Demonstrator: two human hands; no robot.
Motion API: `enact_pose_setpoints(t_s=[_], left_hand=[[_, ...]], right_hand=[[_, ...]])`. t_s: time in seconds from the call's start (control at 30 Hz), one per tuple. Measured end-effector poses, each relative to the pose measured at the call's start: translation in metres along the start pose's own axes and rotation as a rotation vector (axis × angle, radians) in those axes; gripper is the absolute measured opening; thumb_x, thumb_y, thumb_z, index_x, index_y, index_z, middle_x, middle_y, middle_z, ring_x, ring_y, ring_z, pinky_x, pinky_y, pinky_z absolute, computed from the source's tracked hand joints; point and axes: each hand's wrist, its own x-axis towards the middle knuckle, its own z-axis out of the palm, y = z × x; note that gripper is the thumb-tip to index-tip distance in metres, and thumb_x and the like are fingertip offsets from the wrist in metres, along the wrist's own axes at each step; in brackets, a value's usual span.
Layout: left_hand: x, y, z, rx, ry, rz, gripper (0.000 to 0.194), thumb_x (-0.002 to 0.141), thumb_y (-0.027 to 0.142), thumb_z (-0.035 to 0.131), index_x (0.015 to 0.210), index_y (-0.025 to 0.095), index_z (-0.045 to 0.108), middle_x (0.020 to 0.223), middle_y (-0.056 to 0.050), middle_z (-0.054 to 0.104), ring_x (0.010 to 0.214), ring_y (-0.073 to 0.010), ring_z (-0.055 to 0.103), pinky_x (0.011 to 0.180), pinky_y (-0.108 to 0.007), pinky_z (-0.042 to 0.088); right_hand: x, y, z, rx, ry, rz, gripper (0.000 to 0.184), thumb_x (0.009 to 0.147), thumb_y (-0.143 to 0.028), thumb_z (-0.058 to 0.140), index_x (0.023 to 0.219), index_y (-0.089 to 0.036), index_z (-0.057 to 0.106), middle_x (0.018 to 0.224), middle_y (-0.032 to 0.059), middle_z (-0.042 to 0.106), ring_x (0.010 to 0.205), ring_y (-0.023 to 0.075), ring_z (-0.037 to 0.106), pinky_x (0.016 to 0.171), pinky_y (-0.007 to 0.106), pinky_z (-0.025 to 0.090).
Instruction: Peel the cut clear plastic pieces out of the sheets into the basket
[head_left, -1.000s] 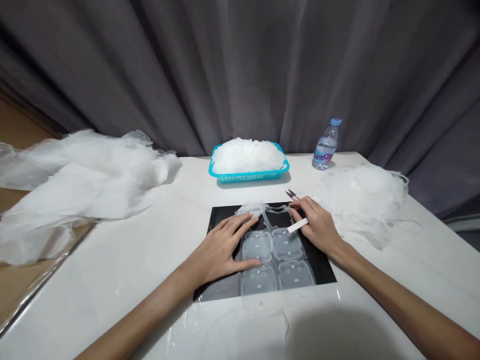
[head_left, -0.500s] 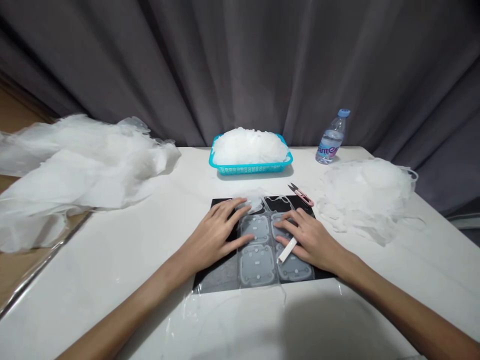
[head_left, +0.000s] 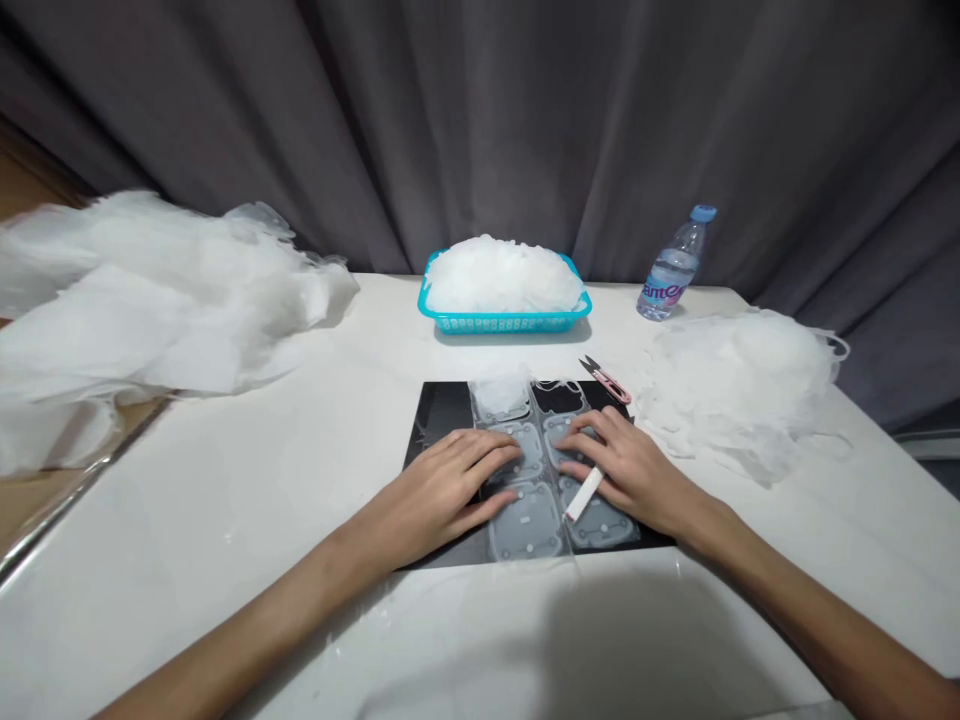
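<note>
A translucent plastic sheet of rounded-square panels (head_left: 529,525) lies on a black mat (head_left: 442,408). My left hand (head_left: 457,480) rests on the sheet's left side, fingers spread and curved, thumb apart, holding nothing. On the right-hand panels, my right hand (head_left: 626,465) has its fingers bent, with a small slim white tool (head_left: 585,495) held under them and slanting toward the sheet's middle seam. I cannot make out the tool's kind. At the sheet's far end lies a loose white translucent piece (head_left: 501,393), beside a cut-out opening showing black.
A blue basket (head_left: 510,322) heaped with white pieces stands at the back. Pink-handled thread snips (head_left: 606,380) lie beyond my right hand. A water bottle (head_left: 670,270) and a pile of white scraps (head_left: 750,390) are on the right. A big heap of white sheets (head_left: 165,300) fills the left.
My left hand has drawn back toward me from the sheet's far end, uncovering the loose white piece. My right hand stays nearly in place with the white tool. The view has tilted slightly.
</note>
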Motion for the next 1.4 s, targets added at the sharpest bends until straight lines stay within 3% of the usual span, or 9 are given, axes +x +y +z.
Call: enact_pose_setpoints(t_s=[0.1,0.2,0.3,0.4,0.57,0.7,0.9,1.17,1.4], left_hand=[[-0.001,0.001,0.002,-0.015,-0.047,0.010,0.036,0.113,0.037,0.047,0.143,0.024,0.061,0.152,-0.009,0.063,0.135,-0.0279,0.064,0.116,-0.047,0.052],[-0.001,0.002,0.002,-0.054,-0.060,-0.017,0.042,0.111,0.045,0.051,0.148,0.027,0.059,0.160,-0.008,0.057,0.139,-0.0289,0.062,0.119,-0.048,0.051],[-0.002,0.003,0.004,-0.084,-0.072,-0.057,0.051,0.106,0.052,0.057,0.151,0.027,0.057,0.161,-0.009,0.054,0.140,-0.0308,0.060,0.118,-0.049,0.052],[-0.003,0.002,0.007,-0.099,-0.081,-0.072,0.054,0.107,0.053,0.055,0.154,0.028,0.054,0.162,-0.009,0.052,0.144,-0.0289,0.057,0.119,-0.049,0.051],[-0.003,-0.002,0.009,-0.136,-0.029,-0.035,0.057,0.104,0.056,0.058,0.154,0.028,0.054,0.162,-0.013,0.046,0.154,-0.0298,0.043,0.122,-0.050,0.048],[0.001,-0.002,0.004,-0.089,-0.029,-0.077,0.060,0.100,0.064,0.061,0.149,0.030,0.061,0.166,-0.015,0.040,0.158,-0.0346,0.036,0.122,-0.053,0.046],[0.004,0.000,-0.001,0.089,-0.009,-0.084,0.068,0.092,0.076,0.062,0.147,0.036,0.066,0.159,-0.012,0.052,0.157,-0.0398,0.036,0.126,-0.059,0.037],[0.004,-0.001,0.004,0.158,0.016,-0.086,0.073,0.089,0.082,0.059,0.147,0.037,0.065,0.157,-0.012,0.056,0.158,-0.0376,0.035,0.130,-0.059,0.026],[0.003,-0.003,0.004,0.125,0.002,-0.092,0.076,0.089,0.085,0.056,0.149,0.039,0.063,0.160,-0.012,0.052,0.157,-0.0387,0.036,0.128,-0.060,0.028]], right_hand=[[-0.001,-0.007,-0.004,0.119,0.115,0.036,0.033,0.114,-0.032,0.036,0.107,-0.019,0.065,0.109,0.0119,0.066,0.099,0.0252,0.058,0.089,0.043,0.053],[-0.001,-0.015,-0.008,0.348,0.179,0.087,0.054,0.114,-0.051,0.020,0.105,-0.021,0.065,0.115,0.0112,0.065,0.111,0.0254,0.059,0.101,0.045,0.049],[0.002,-0.021,-0.009,0.603,0.117,0.138,0.073,0.107,-0.069,0.011,0.105,-0.022,0.067,0.104,0.0082,0.066,0.095,0.0214,0.065,0.089,0.039,0.054],[0.007,-0.024,-0.008,0.722,0.039,0.153,0.058,0.111,-0.061,0.028,0.103,-0.021,0.069,0.091,0.0044,0.066,0.080,0.0167,0.066,0.077,0.033,0.055],[0.013,-0.026,-0.008,0.650,-0.034,0.109,0.012,0.107,-0.024,0.061,0.105,-0.021,0.072,0.109,0.0052,0.073,0.103,0.0178,0.069,0.095,0.033,0.054],[0.012,-0.026,-0.008,0.667,-0.121,0.139,0.014,0.106,-0.023,0.061,0.114,-0.024,0.072,0.114,0.0032,0.074,0.105,0.0160,0.071,0.096,0.029,0.056],[0.013,-0.025,-0.005,0.636,-0.143,0.146,0.009,0.104,-0.025,0.066,0.109,-0.023,0.073,0.110,0.0019,0.078,0.104,0.0172,0.073,0.096,0.030,0.056],[0.016,-0.025,-0.008,0.654,-0.181,0.126,0.010,0.105,-0.024,0.064,0.109,-0.022,0.073,0.111,0.0039,0.078,0.107,0.0190,0.074,0.100,0.032,0.057],[0.017,-0.024,-0.009,0.633,-0.203,0.096,0.011,0.106,-0.023,0.061,0.111,-0.021,0.071,0.112,0.0048,0.077,0.108,0.0189,0.073,0.100,0.033,0.057]])
